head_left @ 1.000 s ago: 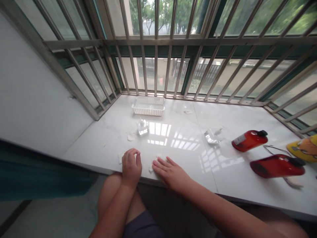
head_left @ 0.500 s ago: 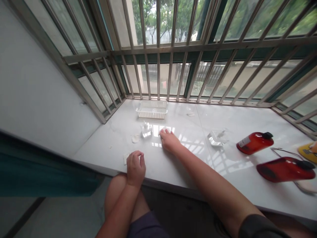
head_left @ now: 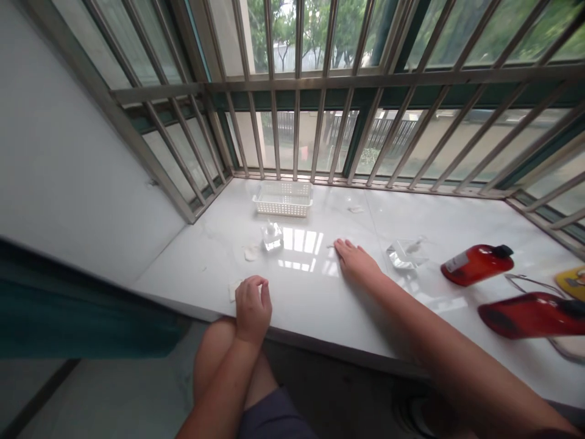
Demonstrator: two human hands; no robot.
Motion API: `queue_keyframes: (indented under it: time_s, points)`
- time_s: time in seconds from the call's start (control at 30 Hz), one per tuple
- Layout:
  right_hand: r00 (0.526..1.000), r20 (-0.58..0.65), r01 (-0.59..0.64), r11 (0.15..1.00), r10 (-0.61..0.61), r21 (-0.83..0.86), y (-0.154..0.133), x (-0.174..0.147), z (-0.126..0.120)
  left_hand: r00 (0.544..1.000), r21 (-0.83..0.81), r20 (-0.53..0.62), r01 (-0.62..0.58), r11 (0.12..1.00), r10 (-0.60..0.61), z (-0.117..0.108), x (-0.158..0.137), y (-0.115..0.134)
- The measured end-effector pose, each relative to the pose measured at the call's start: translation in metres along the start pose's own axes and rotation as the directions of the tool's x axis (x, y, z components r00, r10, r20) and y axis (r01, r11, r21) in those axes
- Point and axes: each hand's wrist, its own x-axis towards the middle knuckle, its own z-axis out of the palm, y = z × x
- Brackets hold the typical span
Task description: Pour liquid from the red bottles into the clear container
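Observation:
My right hand [head_left: 356,262] lies palm down on the white ledge [head_left: 301,305], fingers stretched out to the left. By its fingertips a thin dark speck shows; anything under the palm is hidden. Near the front edge, above my knee, my left hand [head_left: 253,308] is curled with thumb and fingers drawn in, and whatever is inside cannot be made out. A flat whitish piece [head_left: 233,289] on the ledge pokes out behind it. Further in stand a clear glass bottle [head_left: 273,238] and, beside it, a crumpled white pad [head_left: 251,253].
A white perforated basket [head_left: 283,208] sits at the back by the window bars. Right of my right hand lies a second clear bottle [head_left: 404,255] on its side. Two red bottles [head_left: 475,264] lie further right, near a yellow object [head_left: 571,281]. A small white scrap [head_left: 356,209] rests at the back.
My right hand has slid to the right across the ledge, away from the glass bottle and toward the clear bottle lying down. My left hand has stayed in place.

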Motion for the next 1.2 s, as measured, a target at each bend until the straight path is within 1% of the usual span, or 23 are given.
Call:
queue_keyframes:
  time_s: [0.07,0.13,0.2,0.23,0.3,0.37,0.4,0.43,0.47,0.5,0.53,0.57,0.63,0.7,0.73,0.8,0.87,0.93,1.0,1.07,1.1,1.17,1.2]
  points:
    - [0.999,-0.016,-0.036,0.999,0.036,0.018,-0.014,0.041,-0.009,1.000,0.008,0.005,-0.006,1.000,0.006,-0.001,0.001,0.000]
    - [1.000,-0.010,0.006,0.999,-0.005,0.045,-0.040,0.069,-0.011,1.000,0.016,0.011,-0.011,1.000,0.011,-0.001,0.001,0.000]
    - [0.995,0.003,0.103,0.992,-0.104,0.072,-0.070,0.079,-0.007,1.000,0.024,0.017,-0.015,1.000,0.015,-0.001,0.001,-0.001]
    - [0.986,0.011,0.164,0.983,-0.166,0.084,-0.083,0.075,-0.004,1.000,0.027,0.019,-0.017,0.999,0.017,-0.002,0.001,-0.001]
    - [0.954,0.038,0.291,0.951,-0.297,0.103,-0.100,0.053,0.005,1.000,0.025,0.022,-0.021,0.999,0.020,-0.001,0.001,-0.002]
    - [0.899,0.072,0.422,0.898,-0.433,0.125,-0.102,0.013,0.016,0.999,0.015,0.022,-0.025,1.000,0.024,-0.001,0.001,-0.003]
    - [0.861,0.091,0.486,0.862,-0.500,0.140,-0.097,-0.010,0.022,0.999,0.010,0.023,-0.025,1.000,0.025,-0.001,0.001,-0.003]
    - [0.801,0.087,0.573,0.801,-0.592,0.175,-0.088,-0.033,0.027,0.999,0.005,0.025,-0.025,1.000,0.025,0.000,0.001,-0.003]
    - [0.764,0.088,0.614,0.762,-0.639,0.205,-0.076,-0.055,0.031,0.999,0.002,0.028,-0.023,1.000,0.023,0.000,0.001,-0.003]
    - [0.758,0.096,0.617,0.757,-0.645,0.216,-0.062,-0.074,0.035,0.999,0.001,0.030,-0.018,1.000,0.018,0.000,0.001,-0.002]
    - [0.766,0.100,0.608,0.767,-0.635,0.208,-0.046,-0.089,0.036,0.999,-0.001,0.033,-0.012,1.000,0.012,0.001,0.001,-0.002]
    - [0.789,0.101,0.584,0.790,-0.606,0.187,-0.030,-0.097,0.036,0.999,-0.002,0.034,-0.006,1.000,0.006,0.001,0.001,-0.002]
    - [0.871,0.089,0.474,0.874,-0.484,0.112,-0.001,-0.096,0.030,0.999,-0.004,0.032,0.005,1.000,-0.005,0.001,0.002,-0.001]
    - [0.958,0.063,0.279,0.960,-0.281,0.028,0.019,-0.072,0.019,1.000,-0.002,0.027,0.006,1.000,-0.006,0.001,0.002,-0.001]
    - [0.984,0.049,0.169,0.986,-0.169,-0.003,0.024,-0.055,0.011,1.000,0.002,0.025,0.003,1.000,-0.003,0.001,0.002,-0.001]
    - [0.999,0.014,0.031,0.999,-0.031,-0.025,0.022,-0.017,-0.003,1.000,0.013,0.024,-0.010,1.000,0.010,0.001,0.002,-0.002]
    - [1.000,-0.004,-0.018,1.000,0.018,-0.021,0.004,0.013,-0.012,0.999,0.028,0.027,-0.027,0.999,0.026,0.001,0.001,-0.003]
    - [1.000,0.002,0.013,1.000,-0.013,-0.009,-0.027,0.020,-0.011,0.999,0.040,0.030,-0.037,0.999,0.036,0.001,0.002,-0.004]
    - [0.992,0.027,0.121,0.993,-0.121,0.012,-0.061,0.001,0.002,0.999,0.049,0.028,-0.039,0.998,0.038,0.001,0.002,-0.004]
    - [0.971,0.056,0.230,0.973,-0.232,0.030,-0.086,-0.040,0.023,0.999,0.051,0.026,-0.040,0.998,0.038,0.001,0.002,-0.005]
    - [0.955,0.072,0.284,0.958,-0.287,0.042,-0.092,-0.066,0.035,0.999,0.049,0.030,-0.040,0.998,0.039,0.001,0.002,-0.005]
    - [0.911,0.041,0.404,0.910,-0.409,0.096,-0.087,-0.117,0.057,0.998,0.040,0.041,-0.038,0.998,0.037,0.002,0.002,-0.005]
    - [0.913,0.026,0.403,0.909,-0.407,0.104,-0.076,-0.139,0.064,0.998,0.034,0.047,-0.034,0.999,0.033,0.002,0.002,-0.005]
